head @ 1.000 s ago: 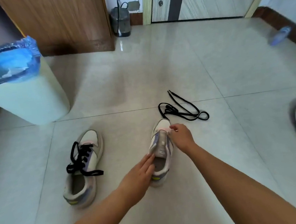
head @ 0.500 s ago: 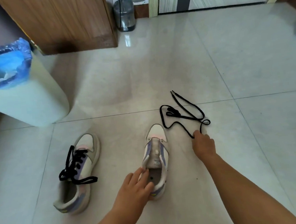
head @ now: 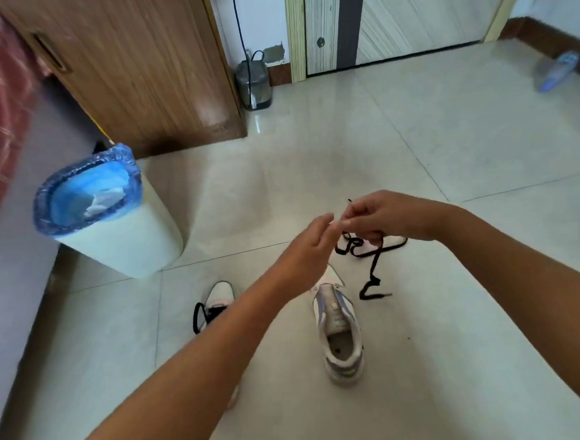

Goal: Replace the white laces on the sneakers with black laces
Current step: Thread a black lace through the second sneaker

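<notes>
Black lace (head: 370,259) pinched in right hand (head: 389,218); left hand (head: 309,249) loose; two sneakers (head: 339,333).

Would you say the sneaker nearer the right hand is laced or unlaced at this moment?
Unlaced: the right sneaker shows a bare tongue, and the right hand holds the black lace above the floor.

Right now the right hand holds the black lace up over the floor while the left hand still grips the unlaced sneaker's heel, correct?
Not quite. In the head view the left hand is off the unlaced sneaker, raised beside the right hand, which does hold the black lace.
</notes>
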